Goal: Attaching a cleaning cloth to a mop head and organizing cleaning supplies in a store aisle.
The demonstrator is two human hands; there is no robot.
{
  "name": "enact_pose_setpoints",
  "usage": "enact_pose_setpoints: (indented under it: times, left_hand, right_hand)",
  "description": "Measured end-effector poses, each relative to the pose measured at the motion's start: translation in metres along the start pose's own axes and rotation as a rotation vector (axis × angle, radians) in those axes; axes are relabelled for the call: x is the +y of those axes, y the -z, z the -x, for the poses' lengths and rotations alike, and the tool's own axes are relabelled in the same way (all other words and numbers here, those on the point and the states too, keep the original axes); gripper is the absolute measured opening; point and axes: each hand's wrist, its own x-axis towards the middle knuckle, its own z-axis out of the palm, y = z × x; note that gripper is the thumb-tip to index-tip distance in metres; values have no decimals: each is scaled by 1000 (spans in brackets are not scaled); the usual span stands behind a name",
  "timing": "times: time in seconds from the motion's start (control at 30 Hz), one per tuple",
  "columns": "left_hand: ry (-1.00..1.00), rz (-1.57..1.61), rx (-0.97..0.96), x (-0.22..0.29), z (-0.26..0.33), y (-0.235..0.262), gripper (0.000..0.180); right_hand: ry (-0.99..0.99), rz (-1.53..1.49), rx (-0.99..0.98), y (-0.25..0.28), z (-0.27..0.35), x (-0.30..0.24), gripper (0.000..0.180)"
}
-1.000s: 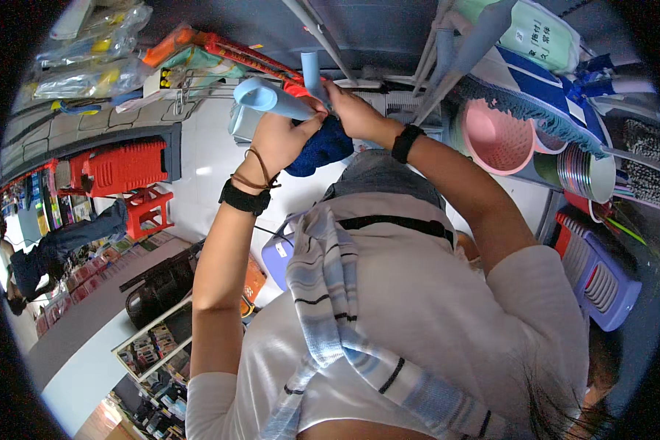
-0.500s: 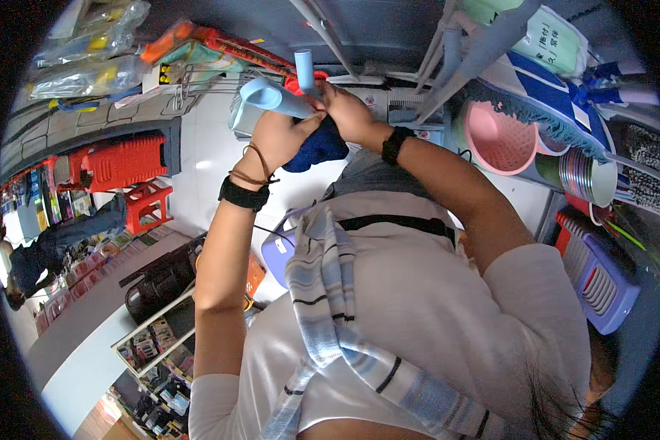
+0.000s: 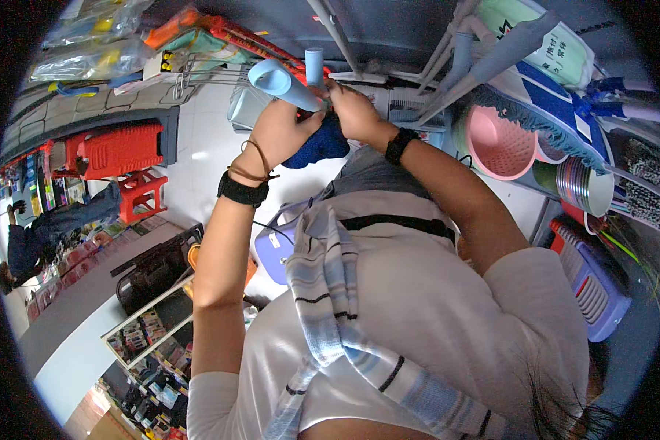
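My left hand is closed round the lower part of a light blue tube-shaped piece with a wide, slanted open mouth. A narrower light blue cylinder stands just to its right, close to my fingers. My right hand meets the left one, its fingers pinched together where the blue pieces come together. Whatever lies between those fingertips is mostly hidden. Beneath both hands shows a dark blue, soft-looking thing; whether it joins the blue pieces I cannot tell.
Grey poles slant down at the upper right. Pink baskets and blue-and-white mop packs stand on the right. Red plastic stools and a counter are at the left, with a person behind. A purple plastic thing is below my left wrist.
The wide-mouthed blue piece has risen a little and tipped slightly, and the narrow cylinder sits a little farther right. Both hands stay together. The person at the left has shifted.
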Motion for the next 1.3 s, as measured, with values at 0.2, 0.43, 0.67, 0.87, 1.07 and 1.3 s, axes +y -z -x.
enact_pose_setpoints:
  times: [0.2, 0.43, 0.67, 0.87, 1.07, 1.3]
  left_hand:
    - [194, 207, 55, 10, 33, -7, 33]
    - [236, 227, 96, 19, 74, -1, 64]
    - [313, 245, 257, 20, 120, -14, 42]
    - [406, 495, 433, 10, 168, -15, 38]
    - [450, 734, 648, 35, 225, 11, 35]
    - [539, 688, 694, 37, 291, 5, 39]
  right_hand:
    - [-55, -185, -76, 8, 5, -6, 62]
    - [150, -421, -215, -8, 38, -35, 49]
    - [367, -324, -464, -10, 31, -39, 59]
    - [4, -277, 260, 26, -40, -23, 55]
    - [-206, -107, 507, 45, -132, 11, 82]
    - [-430, -607, 441, 48, -162, -36, 68]
